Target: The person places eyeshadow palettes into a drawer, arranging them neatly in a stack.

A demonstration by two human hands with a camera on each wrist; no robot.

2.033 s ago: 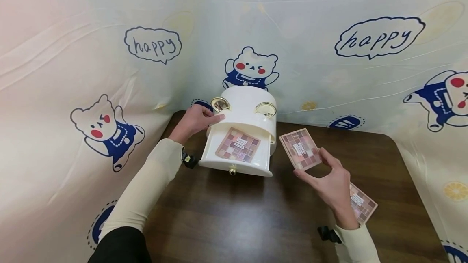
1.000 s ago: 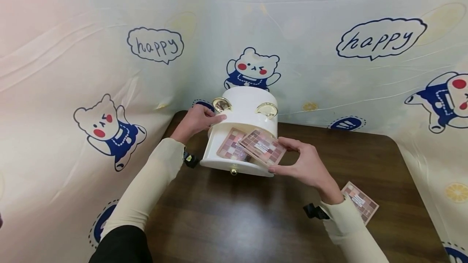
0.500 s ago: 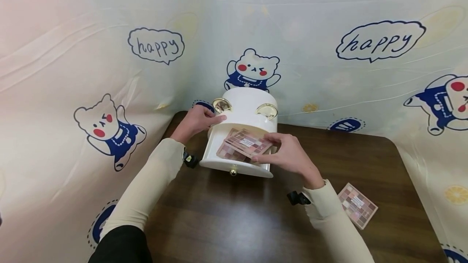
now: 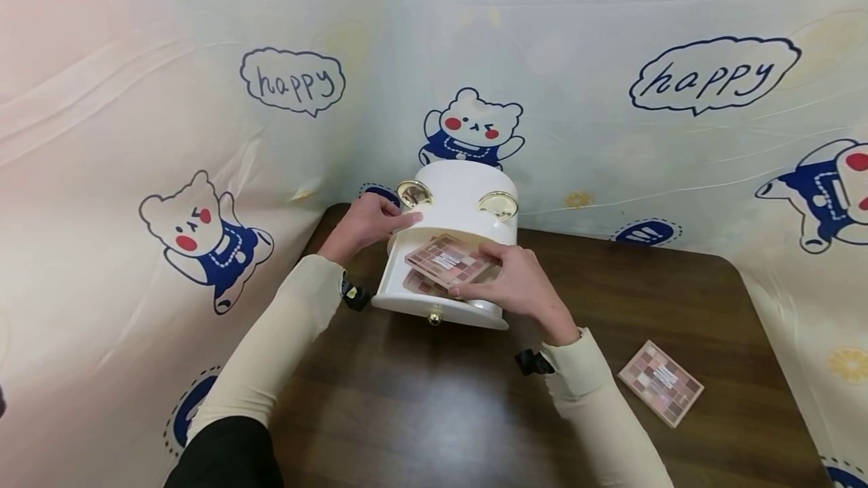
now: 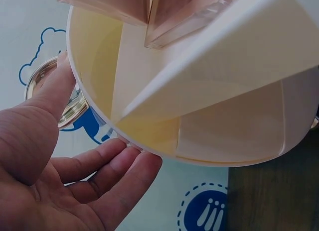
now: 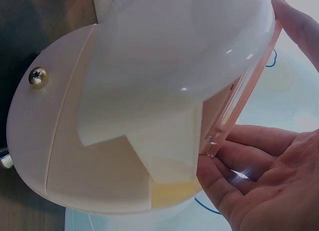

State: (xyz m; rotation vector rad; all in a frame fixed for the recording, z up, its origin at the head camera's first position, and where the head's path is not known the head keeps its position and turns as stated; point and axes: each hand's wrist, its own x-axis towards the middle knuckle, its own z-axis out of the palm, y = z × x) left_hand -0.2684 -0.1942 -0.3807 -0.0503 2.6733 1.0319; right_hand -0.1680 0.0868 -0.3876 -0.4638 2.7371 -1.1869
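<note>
A white rounded drawer box [image 4: 468,179] with gold round trims stands at the back of the table, its drawer [image 4: 400,306] pulled out. My left hand [image 4: 366,226] holds the box at its left side, thumb on the front and fingers around the wall, as the left wrist view shows. Between thumb and fingers, my right hand [image 4: 518,285] pinches a pink checkered eyeshadow palette [image 4: 444,258], tilted over the drawer. Under it lies a second palette [image 4: 422,285], partly covered. In the right wrist view the held palette [image 6: 249,91] appears edge-on.
A third matching palette [image 4: 661,384] lies on the dark wood table [image 4: 434,405] at the right. A gold knob [image 4: 435,318] sits on the drawer front. Printed cloth [image 4: 583,119] hangs close behind the box and along both sides.
My right hand has carried its palette from the table's right side leftward over the drawer, above the palette inside. My left hand has stayed at the box's side.
</note>
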